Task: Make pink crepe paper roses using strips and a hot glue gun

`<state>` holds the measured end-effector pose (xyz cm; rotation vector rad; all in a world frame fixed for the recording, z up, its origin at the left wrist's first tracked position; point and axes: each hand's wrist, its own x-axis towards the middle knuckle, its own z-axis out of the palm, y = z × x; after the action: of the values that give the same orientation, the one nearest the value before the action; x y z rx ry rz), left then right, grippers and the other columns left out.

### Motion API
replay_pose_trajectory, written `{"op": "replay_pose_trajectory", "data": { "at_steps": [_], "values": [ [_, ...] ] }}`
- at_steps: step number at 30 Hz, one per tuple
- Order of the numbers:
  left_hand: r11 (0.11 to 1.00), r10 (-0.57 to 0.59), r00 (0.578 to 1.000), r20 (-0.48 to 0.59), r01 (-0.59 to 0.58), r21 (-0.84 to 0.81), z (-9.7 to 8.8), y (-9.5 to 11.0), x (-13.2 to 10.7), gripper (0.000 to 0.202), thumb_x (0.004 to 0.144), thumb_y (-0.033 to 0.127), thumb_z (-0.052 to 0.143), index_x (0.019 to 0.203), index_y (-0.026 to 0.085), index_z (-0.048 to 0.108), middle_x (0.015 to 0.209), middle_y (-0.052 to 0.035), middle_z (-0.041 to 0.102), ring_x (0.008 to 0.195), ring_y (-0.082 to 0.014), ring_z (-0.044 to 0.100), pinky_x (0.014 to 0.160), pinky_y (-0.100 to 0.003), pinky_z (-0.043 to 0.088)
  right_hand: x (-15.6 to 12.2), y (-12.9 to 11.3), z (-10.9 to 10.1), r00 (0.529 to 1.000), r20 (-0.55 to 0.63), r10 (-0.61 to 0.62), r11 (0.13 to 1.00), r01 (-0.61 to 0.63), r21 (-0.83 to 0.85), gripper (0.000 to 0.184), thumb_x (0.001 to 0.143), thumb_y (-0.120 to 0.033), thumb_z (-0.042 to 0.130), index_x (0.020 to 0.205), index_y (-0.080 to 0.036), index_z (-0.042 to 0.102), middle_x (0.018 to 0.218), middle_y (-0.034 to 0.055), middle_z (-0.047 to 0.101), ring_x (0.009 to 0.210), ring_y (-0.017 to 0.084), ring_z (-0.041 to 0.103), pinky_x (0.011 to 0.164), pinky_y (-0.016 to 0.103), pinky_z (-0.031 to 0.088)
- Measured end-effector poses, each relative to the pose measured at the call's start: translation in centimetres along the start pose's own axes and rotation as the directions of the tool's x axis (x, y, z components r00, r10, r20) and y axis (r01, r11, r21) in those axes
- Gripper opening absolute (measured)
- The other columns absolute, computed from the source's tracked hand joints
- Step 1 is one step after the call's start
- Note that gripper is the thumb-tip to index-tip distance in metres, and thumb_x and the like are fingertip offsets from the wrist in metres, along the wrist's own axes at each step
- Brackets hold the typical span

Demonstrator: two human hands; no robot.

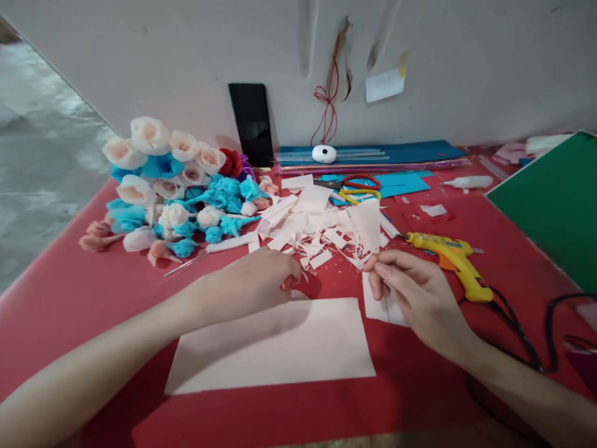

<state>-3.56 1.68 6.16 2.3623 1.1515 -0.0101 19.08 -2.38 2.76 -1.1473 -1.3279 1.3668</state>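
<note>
A pale pink paper sheet lies flat on the red table, and my left hand is over its upper left part. The fingers of that hand are curled in, and anything inside them is hidden. My right hand pinches the narrow lower end of a pale paper piece, which widens upward. Under the right fingers is another pale paper piece with a line down it. Cut paper scraps are heaped just beyond both hands.
Paper flowers in white, blue and peach pile up at the left. A yellow glue gun with a black cord lies right of my right hand. Scissors rest behind the scraps. A phone leans on the wall; a green board stands at right.
</note>
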Motion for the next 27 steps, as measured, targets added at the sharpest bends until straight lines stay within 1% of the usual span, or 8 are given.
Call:
{"op": "replay_pose_trajectory", "data": {
  "at_steps": [3,6,8,14,18,21,25,27],
  "values": [
    [1.000,-0.002,1.000,0.022,0.002,0.015,-0.5,-0.2,0.2,0.014,0.071,0.016,0.048,0.068,0.020,0.061,0.070,0.0012,0.063,0.063,-0.0125,0.054,0.057,-0.022,0.035,0.0,0.0,0.0,1.000,0.020,-0.012,1.000,0.012,-0.009,0.013,0.085,-0.025,0.049,0.080,-0.020,0.059,0.057,-0.0024,0.052,0.056,0.010,0.047,0.053,0.024,0.034],
    [0.999,0.005,1.000,0.027,-0.006,0.038,0.0,-0.5,0.3,0.014,0.073,0.022,0.050,0.077,0.021,0.064,0.081,-0.0004,0.065,0.074,-0.0157,0.057,0.065,-0.025,0.038,-0.1,0.0,0.0,0.999,0.029,-0.012,1.000,0.012,-0.020,0.013,0.086,-0.026,0.049,0.081,-0.021,0.059,0.058,-0.0025,0.052,0.057,0.010,0.047,0.054,0.024,0.033],
    [0.998,0.021,0.999,0.037,-0.023,0.064,0.8,-0.7,0.3,0.015,0.074,0.028,0.051,0.074,0.020,0.063,0.078,-0.0024,0.065,0.073,-0.0176,0.058,0.065,-0.026,0.038,-0.1,0.1,0.0,0.999,0.037,-0.003,1.000,0.004,-0.027,0.013,0.086,-0.027,0.049,0.081,-0.021,0.059,0.058,-0.0028,0.052,0.056,0.010,0.046,0.053,0.024,0.032],
    [0.998,0.023,0.999,0.048,-0.026,0.057,2.4,-1.3,0.4,0.015,0.073,0.026,0.050,0.071,0.016,0.061,0.075,-0.0039,0.064,0.072,-0.0183,0.058,0.064,-0.026,0.038,-0.1,0.3,-0.1,0.999,0.047,0.012,0.999,-0.010,-0.045,0.012,0.086,-0.027,0.049,0.082,-0.021,0.059,0.059,-0.0022,0.052,0.056,0.010,0.046,0.053,0.025,0.032],
    [0.999,0.047,0.995,0.088,-0.048,0.009,2.2,-1.5,0.7,0.016,0.072,0.028,0.051,0.065,0.016,0.059,0.070,-0.0019,0.062,0.064,-0.0143,0.056,0.058,-0.023,0.038,-0.1,0.3,0.0,0.999,0.051,0.019,0.998,-0.016,-0.053,0.013,0.086,-0.028,0.048,0.082,-0.020,0.058,0.059,-0.0021,0.052,0.055,0.010,0.046,0.052,0.025,0.032],
    [0.998,0.056,0.994,0.092,-0.056,-0.010,1.9,-1.3,0.8,0.013,0.071,0.021,0.051,0.062,0.016,0.058,0.067,-0.0014,0.062,0.062,-0.0131,0.055,0.056,-0.021,0.037,-0.1,0.4,0.0,0.999,0.047,0.011,0.998,-0.008,-0.066,0.013,0.086,-0.027,0.048,0.082,-0.020,0.058,0.059,-0.0024,0.053,0.056,0.010,0.047,0.053,0.024,0.034],
    [0.999,0.036,0.998,0.050,-0.036,-0.001,0.5,-0.6,0.1,0.011,0.069,0.015,0.049,0.065,0.017,0.059,0.069,0.0001,0.062,0.064,-0.0139,0.054,0.059,-0.023,0.036,0.0,0.4,-0.1,0.997,0.071,0.006,0.995,0.001,-0.098,0.013,0.086,-0.026,0.048,0.081,-0.022,0.060,0.059,-0.0032,0.053,0.056,0.009,0.048,0.053,0.021,0.036],
    [0.999,-0.028,1.000,-0.013,0.028,-0.019,-0.3,-0.1,-0.2,0.014,0.071,0.014,0.046,0.065,0.019,0.058,0.066,0.0022,0.061,0.060,-0.0121,0.052,0.055,-0.021,0.034,0.1,0.1,0.0,0.995,0.093,-0.025,0.990,0.038,-0.135,0.013,0.084,-0.024,0.050,0.078,-0.023,0.062,0.063,-0.0024,0.056,0.061,0.009,0.052,0.056,0.020,0.039]
  ]
}}
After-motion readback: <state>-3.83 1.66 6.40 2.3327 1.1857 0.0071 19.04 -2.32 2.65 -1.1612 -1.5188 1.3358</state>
